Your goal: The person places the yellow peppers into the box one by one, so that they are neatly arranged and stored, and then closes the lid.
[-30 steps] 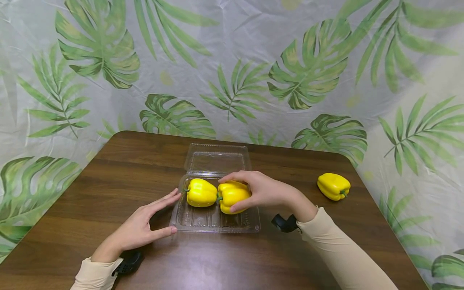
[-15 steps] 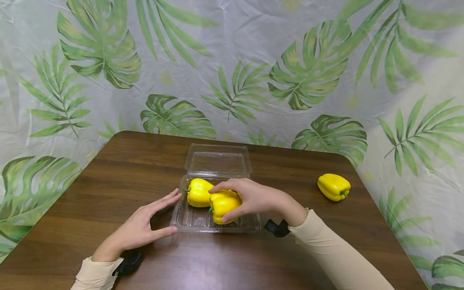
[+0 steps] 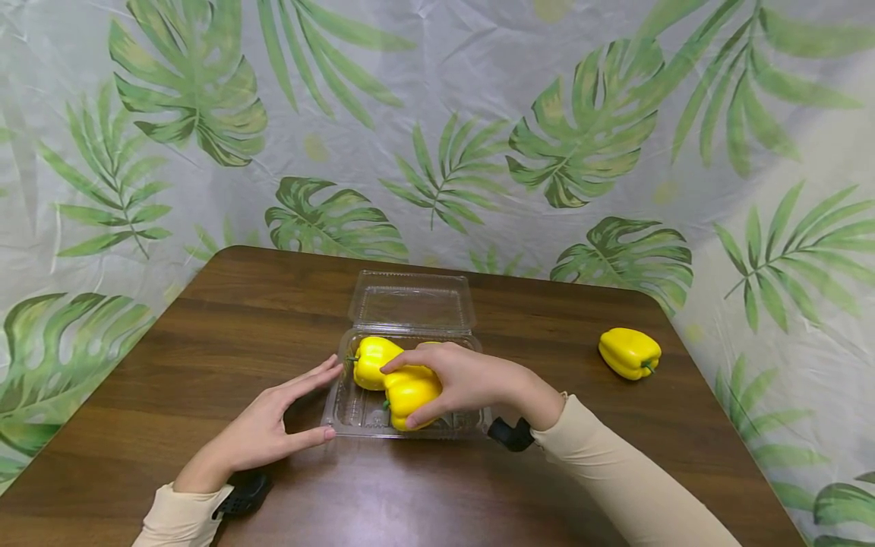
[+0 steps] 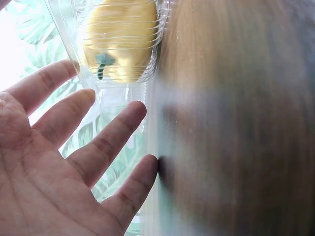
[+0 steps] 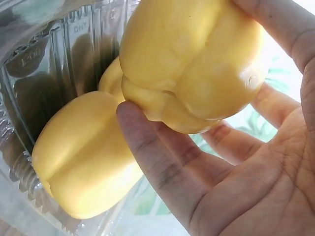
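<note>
My right hand (image 3: 472, 380) holds a yellow bell pepper (image 3: 412, 396) between thumb and fingers, over the front of a clear plastic clamshell container (image 3: 345, 414). Whether this pepper touches the container floor is hard to tell. Another yellow bell pepper (image 3: 372, 363) lies at the container's back left, stem leftward. Behind my right hand a sliver of yellow shows; the right wrist view has a bell pepper (image 5: 88, 157) lying there, with part of another beyond it. My left hand (image 3: 263, 429), fingers straight and spread, rests at the container's left edge.
The container's lid (image 3: 412, 298) lies folded back toward the rear of the brown wooden table (image 3: 273, 304). One more yellow bell pepper (image 3: 630, 353) lies near the table's right edge. A leaf-patterned cloth (image 3: 444, 99) hangs behind.
My right hand has brought its bell pepper leftward and toward the container's front, uncovering a bit of yellow behind it. The left hand stays in place.
</note>
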A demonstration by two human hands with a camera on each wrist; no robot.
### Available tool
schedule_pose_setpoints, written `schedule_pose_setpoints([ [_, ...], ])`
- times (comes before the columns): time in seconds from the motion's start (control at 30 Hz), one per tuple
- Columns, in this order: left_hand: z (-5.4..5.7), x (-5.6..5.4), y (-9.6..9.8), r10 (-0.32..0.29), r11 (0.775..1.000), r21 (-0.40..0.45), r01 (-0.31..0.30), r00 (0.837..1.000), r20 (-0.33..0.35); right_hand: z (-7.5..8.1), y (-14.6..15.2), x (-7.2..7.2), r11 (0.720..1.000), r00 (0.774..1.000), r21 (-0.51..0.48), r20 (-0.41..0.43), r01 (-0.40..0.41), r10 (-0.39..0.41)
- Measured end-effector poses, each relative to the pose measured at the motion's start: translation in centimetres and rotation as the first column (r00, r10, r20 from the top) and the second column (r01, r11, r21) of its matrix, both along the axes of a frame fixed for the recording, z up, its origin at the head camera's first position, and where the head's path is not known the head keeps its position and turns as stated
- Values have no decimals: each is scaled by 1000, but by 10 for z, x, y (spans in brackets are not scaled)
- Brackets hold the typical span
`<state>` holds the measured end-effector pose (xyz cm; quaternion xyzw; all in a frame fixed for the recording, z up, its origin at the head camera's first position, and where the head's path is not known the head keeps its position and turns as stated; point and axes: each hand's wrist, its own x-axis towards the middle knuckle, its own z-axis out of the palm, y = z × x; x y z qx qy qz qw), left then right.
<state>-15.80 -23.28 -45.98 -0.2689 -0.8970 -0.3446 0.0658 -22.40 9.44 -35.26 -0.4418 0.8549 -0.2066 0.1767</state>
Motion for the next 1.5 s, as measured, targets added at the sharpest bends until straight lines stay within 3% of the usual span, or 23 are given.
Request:
schedule_pose_setpoints([
  [0.53, -1, 0, 0, -5, 1000, -3, 5, 1000, 3, -8, -12, -2, 1000, 999, 1, -29, -23, 23],
  [0.7, -1, -1, 0, -13, 1000, -6, 13, 1000, -4, -10, -14, -2, 1000, 1000, 23, -1, -8, 8],
  [1.5, -2, 0, -4, -37, 999, 20, 36, 999, 29, -4, -7, -4, 999, 1000, 43, -7, -30, 30],
])
